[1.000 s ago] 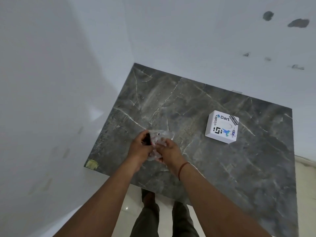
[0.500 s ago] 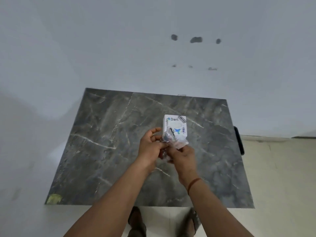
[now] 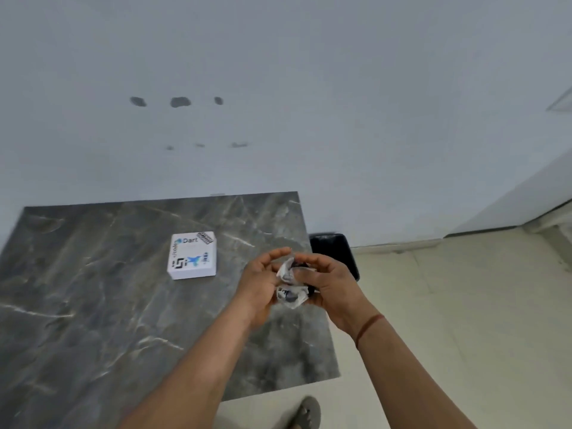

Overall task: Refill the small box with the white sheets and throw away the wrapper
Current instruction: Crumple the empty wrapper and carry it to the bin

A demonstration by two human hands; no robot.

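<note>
A small white box with stickers, its lid closed, sits on the dark marble table. To its right, over the table's right edge, a crumpled clear wrapper with dark print is pressed between both hands. My left hand cups it from the left with its fingers curled. My right hand closes over it from the right and above. No white sheets are visible.
A black bin stands on the floor just past the table's right edge, against the white wall. Beige floor tiles stretch to the right. My sandalled foot shows below the table's front edge.
The view has swung to the right, so the box now lies left of my hands. Both hands have carried the wrapper to the table's right edge and crumpled it tighter. The black bin has come into fuller view.
</note>
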